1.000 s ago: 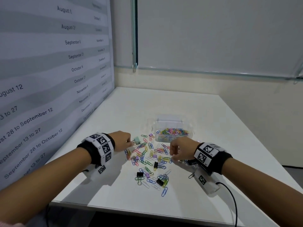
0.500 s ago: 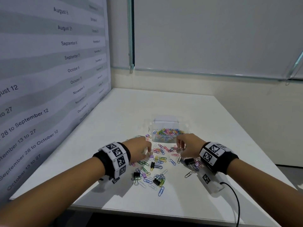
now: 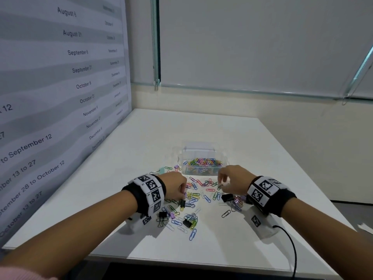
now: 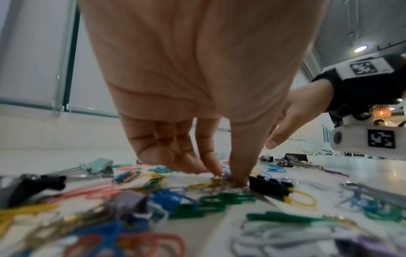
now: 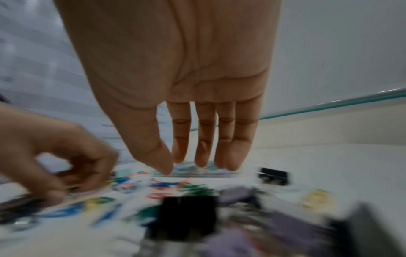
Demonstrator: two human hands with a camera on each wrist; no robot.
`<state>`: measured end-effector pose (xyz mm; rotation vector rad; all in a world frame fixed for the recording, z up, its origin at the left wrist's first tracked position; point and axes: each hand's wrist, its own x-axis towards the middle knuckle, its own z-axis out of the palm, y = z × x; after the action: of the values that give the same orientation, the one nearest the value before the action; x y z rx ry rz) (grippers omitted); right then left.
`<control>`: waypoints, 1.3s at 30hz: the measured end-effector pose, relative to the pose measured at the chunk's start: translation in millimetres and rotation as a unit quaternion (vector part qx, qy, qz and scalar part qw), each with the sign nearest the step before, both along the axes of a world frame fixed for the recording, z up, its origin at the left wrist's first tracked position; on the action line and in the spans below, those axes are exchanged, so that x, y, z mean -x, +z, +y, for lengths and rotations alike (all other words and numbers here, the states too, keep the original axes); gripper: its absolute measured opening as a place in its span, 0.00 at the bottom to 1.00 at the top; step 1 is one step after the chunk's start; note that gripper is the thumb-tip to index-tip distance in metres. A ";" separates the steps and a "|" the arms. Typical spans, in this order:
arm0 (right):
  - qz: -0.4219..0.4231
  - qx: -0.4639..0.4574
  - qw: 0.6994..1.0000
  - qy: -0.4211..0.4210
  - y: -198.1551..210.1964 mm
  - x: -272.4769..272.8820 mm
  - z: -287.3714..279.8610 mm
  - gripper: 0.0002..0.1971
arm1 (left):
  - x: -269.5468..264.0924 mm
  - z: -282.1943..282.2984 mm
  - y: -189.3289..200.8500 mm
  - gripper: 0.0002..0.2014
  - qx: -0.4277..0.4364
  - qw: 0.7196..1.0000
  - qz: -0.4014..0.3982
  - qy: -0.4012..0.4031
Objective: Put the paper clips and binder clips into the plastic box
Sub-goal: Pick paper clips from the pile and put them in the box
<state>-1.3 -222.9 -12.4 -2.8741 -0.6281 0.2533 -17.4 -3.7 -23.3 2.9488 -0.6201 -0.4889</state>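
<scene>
2 hands work our scatter of paper clips (image 3: 196, 196) and binder clips (image 3: 186, 223) on the white surface (image 3: 252, 158). Our left hand (image 3: 174, 187) pinches into the pile; our right hand (image 3: 232, 181) hangs with straight fingers, holding nothing, just before the plastic box (image 3: 202, 163).

The person is wearing black wristbands (image 3: 145, 196) carrying white blocks with black square markers, a black cable (image 3: 290, 245) trailing from the right one.
</scene>
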 end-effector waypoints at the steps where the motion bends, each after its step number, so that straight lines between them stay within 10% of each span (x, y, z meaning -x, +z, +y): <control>1: -0.003 -0.011 1.000 0.027 1.1 4.2 8.1 0.04 | 0.1 -0.4 -0.5 0.12 0.007 1.000 0.000 -0.002; 9: 0.032 -0.021 0.987 0.159 -1.1 33.7 68.9 0.12 | -0.4 0.9 -3.1 0.15 0.060 0.998 -0.003 0.003; 39: -0.031 -0.024 0.996 0.077 6.1 19.1 48.2 0.06 | -0.8 11.0 2.9 0.06 0.209 0.977 -0.018 0.036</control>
<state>-20.4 -174.7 -6.2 -2.7992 -0.8577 0.1693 -16.6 7.2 -20.4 2.5741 -0.5399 -0.2589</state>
